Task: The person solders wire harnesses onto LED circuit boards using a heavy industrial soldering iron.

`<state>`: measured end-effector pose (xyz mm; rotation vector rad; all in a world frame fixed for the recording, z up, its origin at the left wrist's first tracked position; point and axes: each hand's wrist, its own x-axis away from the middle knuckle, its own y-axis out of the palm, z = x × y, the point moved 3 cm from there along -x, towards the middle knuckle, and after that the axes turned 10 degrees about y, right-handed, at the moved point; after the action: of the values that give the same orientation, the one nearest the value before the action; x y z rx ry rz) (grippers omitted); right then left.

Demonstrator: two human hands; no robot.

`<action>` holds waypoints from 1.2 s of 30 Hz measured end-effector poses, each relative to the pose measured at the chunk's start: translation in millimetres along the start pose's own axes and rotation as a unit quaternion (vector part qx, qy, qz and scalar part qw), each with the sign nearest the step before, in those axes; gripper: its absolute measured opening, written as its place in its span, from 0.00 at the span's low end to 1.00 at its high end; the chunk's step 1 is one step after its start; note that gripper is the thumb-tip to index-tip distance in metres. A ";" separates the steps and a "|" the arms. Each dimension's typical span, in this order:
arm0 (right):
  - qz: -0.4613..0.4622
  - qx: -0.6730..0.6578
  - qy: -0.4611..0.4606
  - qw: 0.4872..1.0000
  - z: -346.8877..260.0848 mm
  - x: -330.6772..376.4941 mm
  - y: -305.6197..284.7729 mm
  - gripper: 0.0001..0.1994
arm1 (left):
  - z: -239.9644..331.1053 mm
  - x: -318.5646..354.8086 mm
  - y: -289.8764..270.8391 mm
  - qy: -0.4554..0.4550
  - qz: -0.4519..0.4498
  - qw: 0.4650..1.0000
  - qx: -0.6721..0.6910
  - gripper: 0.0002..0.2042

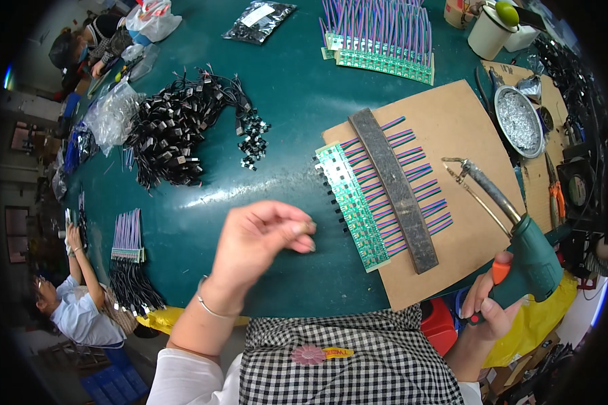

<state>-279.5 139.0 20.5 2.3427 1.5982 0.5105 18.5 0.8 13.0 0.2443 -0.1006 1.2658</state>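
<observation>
My right hand [491, 312] is wrapped around the grip of a green soldering gun [535, 260] with an orange trigger, its metal tip and thin solder-feed tube pointing up and left over the cardboard. My left hand [260, 236] is in the air left of the board, thumb and fingertips pinched; whatever they hold, if anything, is too small to make out. A green circuit board panel [351, 206] lies at the cardboard sheet's [463, 118] left edge. Purple, blue and black wires [429, 192] run right from it, beneath a dark flat bar [395, 192]. Small black connectors line the panel's left edge.
At the upper left lies a heap of black USB cables [175, 128]. More wired boards [385, 61] lie at the back, others [127, 253] at left. A metal bowl [518, 121], pliers [555, 192] and a white cup [490, 32] stand right. Two people work at left.
</observation>
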 end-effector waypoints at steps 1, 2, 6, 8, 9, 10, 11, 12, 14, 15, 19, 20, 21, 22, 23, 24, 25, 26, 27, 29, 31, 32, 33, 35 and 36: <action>-0.010 0.004 0.004 1.000 0.9 2.0 0.1 0.29 | -1.3 4.2 8.8 -0.023 -0.012 0.999 0.021 0.05; -0.009 0.005 0.005 1.000 1.2 4.8 -0.6 0.29 | -2.5 7.7 17.2 -0.041 -0.023 0.998 0.036 0.05; -0.023 0.026 0.035 0.999 2.2 15.8 -2.0 0.29 | -9.4 12.5 37.7 -0.067 -0.015 0.997 0.043 0.05; -0.031 0.029 0.043 0.998 2.0 20.0 -2.2 0.29 | -13.7 12.7 43.5 -0.067 -0.009 0.997 0.033 0.05; -0.035 0.035 0.053 0.997 2.2 21.7 -2.5 0.29 | -16.5 12.2 44.6 -0.050 0.003 0.998 0.033 0.04; -0.038 0.041 0.064 0.996 2.4 23.3 -2.9 0.29 | -19.2 11.6 44.9 -0.033 0.015 0.999 0.032 0.04; -0.038 0.041 0.064 0.996 1.8 25.1 -3.4 0.29 | -22.7 10.8 45.4 -0.034 0.015 0.999 0.032 0.04; -0.036 0.029 0.077 0.996 2.0 26.8 -4.2 0.30 | -25.6 9.3 45.2 -0.025 0.016 0.999 0.029 0.04; -0.035 0.016 0.091 0.995 1.9 28.8 -4.2 0.30 | -29.8 7.0 44.8 -0.017 0.017 0.999 0.026 0.04; -0.030 0.016 0.099 0.995 2.1 29.7 -3.1 0.30 | -31.5 6.2 45.1 -0.019 0.013 0.999 0.045 0.05; -0.032 0.019 0.113 0.993 3.7 30.1 -2.1 0.30 | -37.2 3.0 44.8 -0.026 0.002 0.996 0.086 0.06; -0.032 0.020 0.113 0.993 3.8 30.2 -1.3 0.30 | -38.0 2.6 45.1 -0.027 0.003 0.996 0.087 0.06; -0.026 0.016 0.117 0.993 4.3 30.5 -0.4 0.30 | -38.9 2.4 46.1 -0.031 -0.006 0.996 0.083 0.06; -0.019 0.011 0.122 0.992 4.7 30.7 -0.1 0.30 | -39.4 2.2 46.7 -0.034 -0.014 0.996 0.080 0.06; -0.020 0.011 0.122 0.992 4.9 30.9 -0.5 0.30 | -39.4 2.9 45.9 -0.034 -0.013 0.996 0.080 0.06; -0.024 0.014 0.125 0.992 5.3 31.2 -1.0 0.30 | -39.0 3.9 44.3 -0.032 -0.013 0.996 0.084 0.06; -0.027 0.016 0.127 0.991 5.6 31.4 -1.3 0.30 | -38.5 4.9 42.7 -0.030 -0.012 0.996 0.088 0.06; -0.026 0.017 0.127 0.991 5.7 31.4 -1.8 0.30 | -36.6 5.3 42.4 -0.031 -0.013 0.995 0.089 0.06; -0.028 0.021 0.126 0.991 5.7 31.4 -1.9 0.29 | -32.6 5.9 41.9 -0.034 0.005 0.994 0.100 0.05; -0.031 0.024 0.126 0.991 5.5 31.0 -1.1 0.29 | -30.2 7.5 42.3 -0.037 0.024 0.993 0.111 0.06; -0.032 0.029 0.125 0.991 4.9 29.7 1.4 0.29 | -30.8 10.4 44.7 -0.031 0.047 0.994 0.094 0.06; -0.034 0.028 0.125 0.991 5.5 29.2 2.1 0.29 | -32.0 11.3 45.7 -0.030 0.048 0.994 0.093 0.06; -0.031 0.023 0.127 0.991 6.2 29.2 2.4 0.29 | -32.9 12.3 46.2 -0.015 0.048 0.996 0.071 0.06; -0.026 0.018 0.129 0.991 6.9 29.1 3.7 0.29 | -32.2 18.2 47.8 -0.002 0.045 0.998 0.050 0.06; -0.035 0.012 0.120 0.992 6.9 28.4 6.0 0.29 | -26.1 23.7 48.9 0.043 0.046 0.998 0.006 0.06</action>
<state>-262.1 163.2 20.7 2.3049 1.7903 0.7869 -22.6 42.7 -1.2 0.1971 -0.0308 1.3671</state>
